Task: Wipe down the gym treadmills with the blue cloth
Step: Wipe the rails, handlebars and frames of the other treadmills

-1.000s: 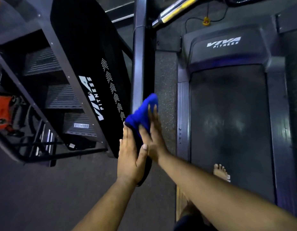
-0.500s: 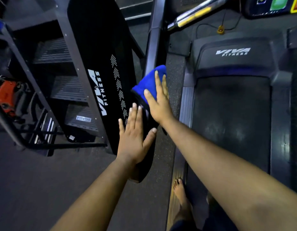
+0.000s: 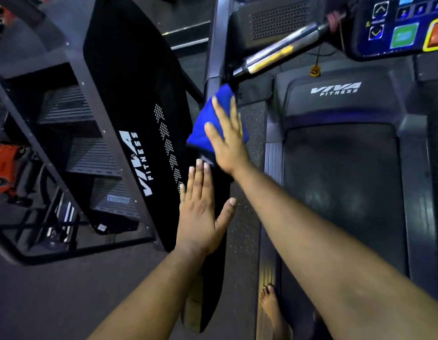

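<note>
My right hand (image 3: pixel 226 141) lies flat on the blue cloth (image 3: pixel 205 121), pressing it against the black side handrail (image 3: pixel 214 241) of the treadmill, just below the grey upright post (image 3: pixel 216 45). My left hand (image 3: pixel 200 212) rests open and flat on the same rail, a little nearer to me, fingers together. The treadmill belt (image 3: pixel 340 192) runs down the right side, with the VIVA FITNESS motor hood (image 3: pixel 335 94) at its far end and the console (image 3: pixel 404 28) at the top right.
A black VIVA FITNESS stair machine (image 3: pixel 129 119) with grey steps stands close on the left. A silver and yellow handlebar (image 3: pixel 274 55) crosses above the cloth. My bare foot (image 3: pixel 272 307) stands on the treadmill's left side rail. Speckled floor lies between the machines.
My right hand has slid the cloth up the rail toward the post. The left hand has followed a little way along the rail. The view has tilted up, bringing the console into sight.
</note>
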Motion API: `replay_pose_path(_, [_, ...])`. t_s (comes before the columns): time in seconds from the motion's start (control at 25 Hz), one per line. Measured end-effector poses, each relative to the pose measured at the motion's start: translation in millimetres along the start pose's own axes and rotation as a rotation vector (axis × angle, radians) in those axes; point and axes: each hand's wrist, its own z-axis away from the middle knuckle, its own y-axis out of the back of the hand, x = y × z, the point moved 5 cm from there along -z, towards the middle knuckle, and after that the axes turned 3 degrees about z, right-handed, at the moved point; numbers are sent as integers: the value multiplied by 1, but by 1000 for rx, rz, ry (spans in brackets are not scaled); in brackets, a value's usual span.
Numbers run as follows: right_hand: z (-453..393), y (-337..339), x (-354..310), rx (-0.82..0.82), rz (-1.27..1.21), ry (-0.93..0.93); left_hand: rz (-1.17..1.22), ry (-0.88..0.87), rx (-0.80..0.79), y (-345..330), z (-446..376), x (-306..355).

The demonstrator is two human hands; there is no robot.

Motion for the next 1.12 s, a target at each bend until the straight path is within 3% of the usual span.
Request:
replay_pose_path(0.12, [-45, 11, 19, 20, -98, -81, -3, -15, -3, 1, 1, 2])
replay_pose_path(0.2, [-20, 7, 29, 50, -249, -262, 9, -15, -1, 1, 2, 2])
replay_pose_path(0.28, [23, -1, 23, 38, -272, -329, 34, -19, 6, 1, 3, 2])
replay_pose_path(0.36, [36, -6, 13, 5, -180, -232, 49, -19, 11, 1, 0, 1])
replay_pose_path(0.44, [-4, 1, 7, 15, -75, -92, 50, -21, 2, 0, 0, -1])
replay_pose_path(0.52, [-47, 13, 4, 37, -24, -68, 48, -22, -8, 0, -1, 0])
replay_pose_path(0.6, [-37, 11, 6, 26, -9, -81, 32, -21, -14, -1, 1, 1])
replay_pose_path(0.76, [28, 11, -6, -157, 366, 170, 10, 0, -12, 1, 1, 1])
replay_pose_path(0.84, [-19, 15, -21, -227, 651, 226, 5, 2, -18, 1, 1, 1])
replay_pose_path(0.92, [-71, 12, -36, -297, 784, 174, 3, 3, -21, 2, 1, 2])
replay_pose_path(1.0, [-77, 8, -35, -248, 670, 137, 18, 3, -10, 2, 3, 2])
replay_pose_path(1.12, [11, 0, -14, -89, 294, 237, 77, 9, 3, 2, 4, -1])
